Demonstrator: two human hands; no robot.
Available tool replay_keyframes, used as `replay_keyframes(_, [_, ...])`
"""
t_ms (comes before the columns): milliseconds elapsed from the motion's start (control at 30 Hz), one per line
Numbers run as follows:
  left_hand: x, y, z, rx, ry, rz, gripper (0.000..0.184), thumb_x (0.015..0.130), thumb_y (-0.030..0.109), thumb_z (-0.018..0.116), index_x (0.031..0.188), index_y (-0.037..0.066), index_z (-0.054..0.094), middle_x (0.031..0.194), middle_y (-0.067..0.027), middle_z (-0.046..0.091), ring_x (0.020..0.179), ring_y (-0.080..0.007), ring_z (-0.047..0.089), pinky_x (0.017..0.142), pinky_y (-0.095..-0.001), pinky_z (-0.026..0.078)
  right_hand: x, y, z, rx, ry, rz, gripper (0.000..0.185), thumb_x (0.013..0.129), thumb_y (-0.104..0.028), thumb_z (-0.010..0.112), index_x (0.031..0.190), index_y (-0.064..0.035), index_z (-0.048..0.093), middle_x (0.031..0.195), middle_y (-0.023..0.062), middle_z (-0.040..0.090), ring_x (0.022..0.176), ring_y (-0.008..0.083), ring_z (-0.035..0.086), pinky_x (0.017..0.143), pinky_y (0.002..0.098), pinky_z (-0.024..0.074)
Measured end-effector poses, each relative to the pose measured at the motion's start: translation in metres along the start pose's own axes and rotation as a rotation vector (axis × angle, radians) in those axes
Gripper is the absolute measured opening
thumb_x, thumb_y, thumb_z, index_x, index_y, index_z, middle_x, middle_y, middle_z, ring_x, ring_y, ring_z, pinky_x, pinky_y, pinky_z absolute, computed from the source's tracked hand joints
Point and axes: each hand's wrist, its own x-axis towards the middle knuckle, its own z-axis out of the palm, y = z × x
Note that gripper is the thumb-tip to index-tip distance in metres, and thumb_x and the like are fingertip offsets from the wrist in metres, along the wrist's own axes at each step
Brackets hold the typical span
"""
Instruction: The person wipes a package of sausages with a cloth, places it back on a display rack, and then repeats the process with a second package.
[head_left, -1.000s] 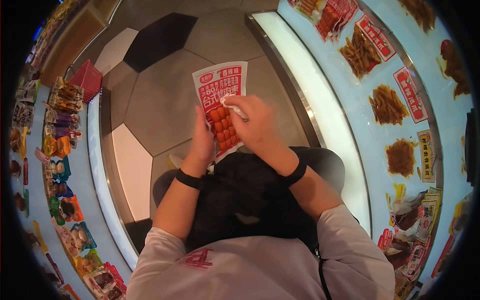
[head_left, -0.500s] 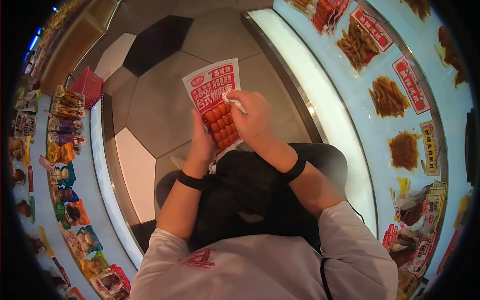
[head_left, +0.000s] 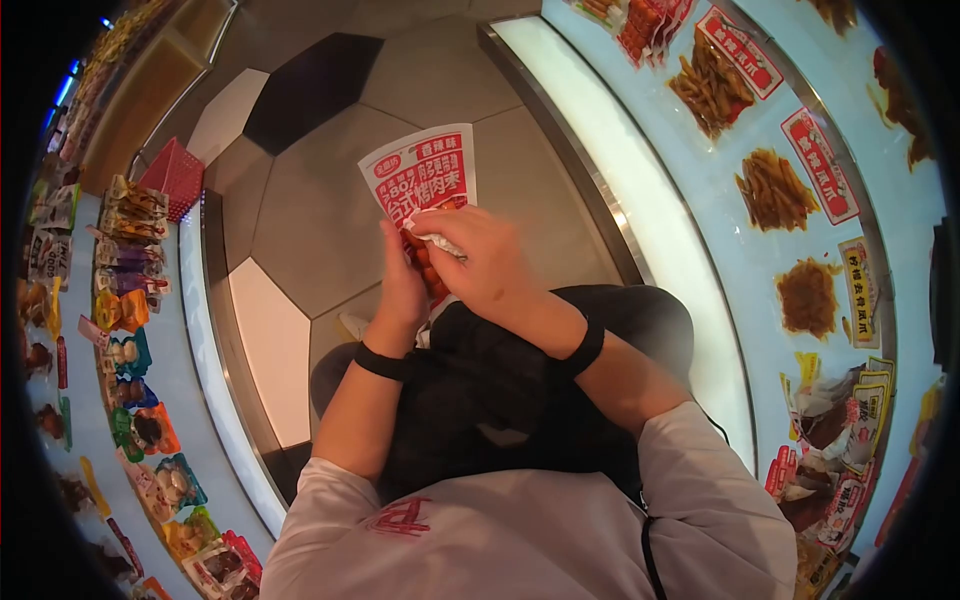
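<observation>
A red and white packet of small sausages [head_left: 440, 183] is held upright above my lap, its printed top facing me. My left hand [head_left: 402, 288] grips the packet's left edge, thumb on the front and the other fingers out of sight behind it. In my right hand [head_left: 492, 265] is a crumpled white tissue [head_left: 436, 240], pinched and pressed against the packet's front. The right hand covers most of the sausages in the clear lower part.
Lit shelves with snack packets flank me: small colourful packs [head_left: 130, 310] on the left, flat packs of brown food [head_left: 778, 190] on the right. A pink basket [head_left: 172, 178] stands beyond the left shelf. Tiled floor [head_left: 320, 200] lies between.
My right hand has slid left and downward across the packet with the tissue, covering more of the sausages. My left hand stays in nearly the same place.
</observation>
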Motion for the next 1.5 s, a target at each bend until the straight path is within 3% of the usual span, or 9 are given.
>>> replay_keyframes(200, [0.002,0.001,0.005,-0.066,0.004,0.053,0.084,0.099,0.070,0.016,0.141,0.003,0.046,0.132,-0.0152,0.058,0.122,-0.0285,0.059,0.101,-0.0418,0.049,0.006,0.017,-0.009,-0.221,0.048,0.105,0.020,0.080,-0.004,0.063,0.100,-0.0040,0.067,0.095,0.0110,0.070,0.088,0.0318,0.064,0.078,0.0405,0.0526])
replay_keyframes(400, [0.004,-0.006,-0.003,0.021,-0.026,0.109,0.085,0.098,0.070,0.013,0.141,0.003,0.045,0.133,-0.0150,0.058,0.121,-0.0289,0.059,0.099,-0.0413,0.051,-0.001,-0.002,0.004,0.039,-0.017,-0.071,0.018,0.080,-0.004,0.062,0.098,-0.0043,0.066,0.096,0.0104,0.070,0.086,0.0318,0.063,0.077,0.0406,0.0519])
replay_keyframes(533, [0.003,0.003,0.010,-0.131,0.032,0.071,0.084,0.099,0.070,0.013,0.138,0.003,0.047,0.130,-0.0141,0.060,0.118,-0.0281,0.061,0.096,-0.0396,0.052,0.007,0.026,-0.011,-0.309,0.068,0.008,0.018,0.079,-0.003,0.063,0.097,-0.0035,0.066,0.098,0.0102,0.070,0.085,0.0320,0.063,0.077,0.0409,0.0513])
replay_keyframes(800, [0.000,0.002,-0.004,0.022,0.023,0.055,0.084,0.100,0.067,0.014,0.143,0.001,0.043,0.138,-0.0160,0.054,0.121,-0.0261,0.059,0.100,-0.0383,0.050,-0.003,-0.004,0.004,-0.013,0.015,-0.016,0.021,0.078,-0.002,0.063,0.098,-0.0038,0.068,0.099,0.0109,0.071,0.086,0.0322,0.064,0.079,0.0419,0.0523])
replay_keyframes(967, [0.003,0.001,0.008,-0.153,0.023,0.112,0.074,0.100,0.067,0.025,0.130,0.006,0.053,0.124,-0.0087,0.061,0.110,-0.0207,0.061,0.092,-0.0380,0.052,0.002,0.022,-0.007,-0.133,0.078,0.159,0.023,0.077,-0.001,0.064,0.099,-0.0033,0.068,0.103,0.0111,0.071,0.088,0.0321,0.064,0.080,0.0411,0.0527])
replay_keyframes(1033, [-0.003,0.005,0.002,-0.024,0.042,0.012,0.071,0.101,0.065,0.024,0.131,0.006,0.052,0.125,-0.0091,0.060,0.110,-0.0218,0.061,0.094,-0.0381,0.051,-0.002,0.007,0.001,-0.102,0.056,0.039,0.023,0.076,-0.001,0.064,0.099,-0.0033,0.068,0.102,0.0104,0.071,0.088,0.0313,0.064,0.080,0.0411,0.0526])
replay_keyframes(1100, [0.006,-0.007,-0.002,-0.062,-0.047,0.209,0.065,0.104,0.060,0.024,0.130,0.007,0.053,0.125,-0.0092,0.061,0.111,-0.0220,0.061,0.098,-0.0364,0.048,-0.009,-0.006,0.015,-0.040,0.015,-0.107,0.024,0.076,-0.002,0.064,0.100,-0.0041,0.067,0.102,0.0088,0.071,0.088,0.0299,0.063,0.079,0.0411,0.0524])
replay_keyframes(1333, [-0.001,0.008,0.019,-0.180,0.110,0.109,0.082,0.100,0.068,0.015,0.130,0.002,0.054,0.122,-0.0118,0.062,0.112,-0.0227,0.061,0.097,-0.0390,0.049,0.002,0.022,-0.004,-0.118,0.068,0.116,0.024,0.076,-0.002,0.064,0.100,-0.0043,0.068,0.099,0.0085,0.071,0.087,0.0284,0.064,0.080,0.0401,0.0518])
replay_keyframes(1500, [0.011,-0.015,-0.012,-0.089,-0.015,0.168,0.079,0.100,0.067,0.018,0.132,0.002,0.049,0.123,-0.0135,0.061,0.116,-0.0261,0.061,0.097,-0.0396,0.051,-0.012,-0.003,0.017,-0.040,0.010,-0.157,0.024,0.078,0.001,0.063,0.100,-0.0045,0.070,0.103,0.0099,0.072,0.084,0.0297,0.065,0.076,0.0394,0.0536])
